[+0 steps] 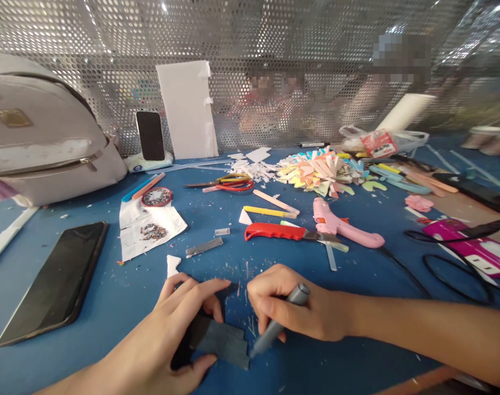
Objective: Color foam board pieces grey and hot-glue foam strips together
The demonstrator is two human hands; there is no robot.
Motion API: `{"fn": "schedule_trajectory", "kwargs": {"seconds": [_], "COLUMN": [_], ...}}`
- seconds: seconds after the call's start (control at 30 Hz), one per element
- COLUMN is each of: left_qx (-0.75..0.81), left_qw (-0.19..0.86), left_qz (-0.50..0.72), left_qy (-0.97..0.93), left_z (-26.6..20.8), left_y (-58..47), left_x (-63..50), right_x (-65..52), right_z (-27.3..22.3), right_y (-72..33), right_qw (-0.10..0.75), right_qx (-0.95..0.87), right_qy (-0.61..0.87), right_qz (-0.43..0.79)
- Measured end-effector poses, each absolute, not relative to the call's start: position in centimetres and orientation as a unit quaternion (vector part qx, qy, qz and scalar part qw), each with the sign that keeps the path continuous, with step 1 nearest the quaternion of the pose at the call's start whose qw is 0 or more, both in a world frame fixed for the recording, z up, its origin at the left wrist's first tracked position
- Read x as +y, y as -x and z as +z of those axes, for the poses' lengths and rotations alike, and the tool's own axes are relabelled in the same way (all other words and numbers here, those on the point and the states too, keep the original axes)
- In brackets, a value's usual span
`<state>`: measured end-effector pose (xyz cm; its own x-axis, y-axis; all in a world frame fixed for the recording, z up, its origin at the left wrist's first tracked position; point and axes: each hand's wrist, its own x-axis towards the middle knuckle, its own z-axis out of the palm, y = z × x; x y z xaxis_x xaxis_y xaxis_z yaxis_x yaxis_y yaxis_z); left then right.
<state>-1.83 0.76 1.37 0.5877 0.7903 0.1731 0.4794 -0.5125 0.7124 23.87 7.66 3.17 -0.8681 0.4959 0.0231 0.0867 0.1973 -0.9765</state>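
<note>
Dark-grey flat piece (223,341) toward the counter's (126,296) near edge, long axis left to right, slanting nearward. Left hand (173,329) arches over its left end; whether pinching cannot be told. Right hand (276,285), by the stepped right end, pinches a grey marker (298,296), blurred tip just beside.
</note>
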Motion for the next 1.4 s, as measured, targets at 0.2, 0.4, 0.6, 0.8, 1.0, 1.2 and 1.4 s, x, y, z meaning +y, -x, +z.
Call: {"fn": "schedule_trajectory", "kwargs": {"seconds": [0.2, 0.4, 0.6, 0.8, 1.0, 1.2, 1.4], "left_qx": [0.375, 0.385, 0.375, 0.377, 0.387, 0.389, 0.383], "left_qw": [0.315, 0.316, 0.308, 0.311, 0.308, 0.280, 0.304], "left_qz": [0.252, 0.237, 0.250, 0.242, 0.239, 0.241, 0.251], "left_qy": [-0.835, -0.834, -0.838, -0.838, -0.836, -0.844, -0.836], "left_z": [1.23, 1.42, 1.22, 1.05, 1.24, 1.28, 1.24], "left_y": [1.92, 1.97, 1.91, 2.03, 1.97, 1.90, 1.96], "left_x": [0.75, 0.65, 0.72, 0.76, 0.71, 0.72, 0.72], "right_x": [7.66, 7.72, 7.77, 7.60, 7.63, 7.61, 7.68], "right_z": [3.20, 3.01, 3.01, 3.08, 3.07, 3.17, 2.97], "right_y": [-23.88, -23.87, -23.87, -23.77, -23.74, -23.72, -23.81], "right_qw": [0.171, 0.162, 0.147, 0.156, 0.131, 0.139, 0.131], "right_qx": [-0.752, -0.749, -0.760, -0.766, -0.758, -0.758, -0.761], "right_qy": [0.188, 0.174, 0.168, 0.162, 0.170, 0.176, 0.173], "right_qz": [0.608, 0.618, 0.610, 0.602, 0.616, 0.613, 0.612]}}
